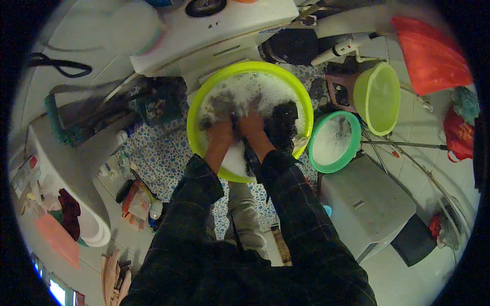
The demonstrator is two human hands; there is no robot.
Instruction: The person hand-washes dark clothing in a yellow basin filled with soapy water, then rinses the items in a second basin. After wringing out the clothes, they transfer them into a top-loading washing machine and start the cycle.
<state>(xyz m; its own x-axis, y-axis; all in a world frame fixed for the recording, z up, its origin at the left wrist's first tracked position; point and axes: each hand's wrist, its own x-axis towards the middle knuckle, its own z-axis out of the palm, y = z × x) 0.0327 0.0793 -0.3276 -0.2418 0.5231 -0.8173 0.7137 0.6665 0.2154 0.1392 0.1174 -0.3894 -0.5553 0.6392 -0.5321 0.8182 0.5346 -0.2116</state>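
Before me stands a large yellow-green plastic basin [193, 114] full of white suds [239, 82]. My left hand [220, 128] and my right hand [250, 122] reach down into it side by side, a small gap between them. Foam and blur hide the fingers of both, so their grip cannot be made out. Dark wet cloth [282, 124] lies in the suds to the right of my right hand and also runs below it. A pale scrap of cloth [301, 142] rests against the basin's right rim.
A green basin [314, 153] of suds stands close on the right, with a lime basin [396, 99] beyond it. Nearby is a grey box [367, 202]. A white washbasin [101, 229] is at left, a white appliance [245, 19] behind, and patterned mat [153, 153] underneath.
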